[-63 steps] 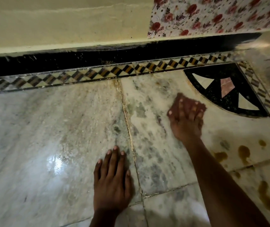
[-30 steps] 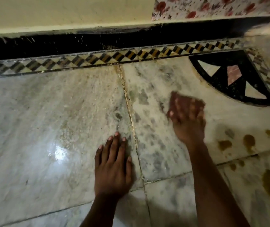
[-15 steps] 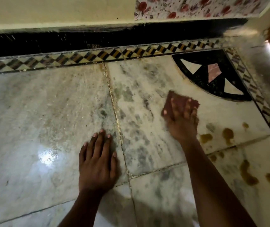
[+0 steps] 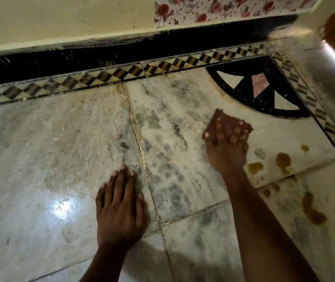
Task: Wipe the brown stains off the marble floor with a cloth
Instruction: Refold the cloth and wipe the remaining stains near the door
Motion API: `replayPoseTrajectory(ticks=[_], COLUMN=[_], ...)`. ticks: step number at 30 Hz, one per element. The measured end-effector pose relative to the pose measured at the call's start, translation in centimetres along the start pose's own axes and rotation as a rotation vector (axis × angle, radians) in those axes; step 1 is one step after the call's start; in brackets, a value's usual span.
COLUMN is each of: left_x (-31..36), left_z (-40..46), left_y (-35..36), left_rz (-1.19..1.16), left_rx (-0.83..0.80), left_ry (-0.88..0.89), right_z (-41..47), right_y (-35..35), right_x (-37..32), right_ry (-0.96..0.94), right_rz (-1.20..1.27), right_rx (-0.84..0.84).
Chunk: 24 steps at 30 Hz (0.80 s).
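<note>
My right hand [image 4: 226, 147] presses a small dark red-brown cloth [image 4: 226, 120] flat on the marble floor [image 4: 40, 149], fingers spread over it, just below the black inlay. Brown stains lie to the right of that hand: a pair of blotches [image 4: 282, 160] near the tile joint and larger ones [image 4: 312, 212] on the tile below. My left hand [image 4: 119, 206] rests palm down on the floor, left of the vertical tile joint, holding nothing.
A black quarter-circle inlay [image 4: 264, 98] with pale triangles fills the far right corner. A checkered border strip [image 4: 121, 73] and black skirting run along the cream wall [image 4: 61, 21]. A floral cover [image 4: 223, 9] hangs at the top. A raised shiny ledge [image 4: 329, 78] bounds the right side.
The view has shifted right, bringing more stains into sight at lower right. My right hand with the cloth has slid slightly back and forth near the inlay. The left hand stays planted.
</note>
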<state>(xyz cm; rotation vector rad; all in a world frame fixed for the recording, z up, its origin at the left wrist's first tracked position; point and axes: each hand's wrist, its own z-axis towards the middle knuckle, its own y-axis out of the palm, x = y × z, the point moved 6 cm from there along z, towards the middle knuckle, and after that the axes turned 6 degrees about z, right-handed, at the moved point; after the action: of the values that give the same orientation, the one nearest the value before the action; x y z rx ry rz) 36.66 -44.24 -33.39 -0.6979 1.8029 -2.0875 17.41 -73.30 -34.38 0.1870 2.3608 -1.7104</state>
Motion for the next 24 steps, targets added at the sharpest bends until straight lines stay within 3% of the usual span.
replayPoseTrajectory(ticks=[2, 4, 8, 12, 15, 19, 21, 24], left_x=[-0.1, 0.0, 0.0, -0.1, -0.2, -0.2, -0.1, -0.1], left_z=[0.0, 0.0, 0.0, -0.1, -0.1, 0.0, 0.0, 0.0], left_y=[0.1, 0.2, 0.1, 0.1, 0.1, 0.0, -0.1, -0.3], left_rz=[0.001, 0.0, 0.0, -0.009, -0.011, -0.015, -0.02, -0.03], left_rx=[-0.002, 0.007, 0.009, -0.013, -0.014, -0.018, -0.012, 0.001], left_ry=[-0.013, -0.016, -0.011, -0.012, -0.005, -0.017, -0.016, -0.021], right_z=[4.5, 7.8, 6.4, -1.2, -3.2, -3.1, -2.6, -1.5], right_y=[-1.0, -1.5, 0.0, 1.3, 0.6, -1.6, -3.2, -4.5], right_x=[-2.4, -6.2, -10.3, -5.6, -1.0, -2.3, -3.7, -4.3], right_ry=[0.099, 0.059, -0.286, -0.491, -0.442, -0.285, -0.24, -0.166], right_rz=[0.087, 0.106, -0.026, -0.017, 0.078, 0.198, 0.369, 1.115], right_rx=[-0.01, -0.061, -0.117, 0.014, 0.188, 0.347, 0.369, 0.179])
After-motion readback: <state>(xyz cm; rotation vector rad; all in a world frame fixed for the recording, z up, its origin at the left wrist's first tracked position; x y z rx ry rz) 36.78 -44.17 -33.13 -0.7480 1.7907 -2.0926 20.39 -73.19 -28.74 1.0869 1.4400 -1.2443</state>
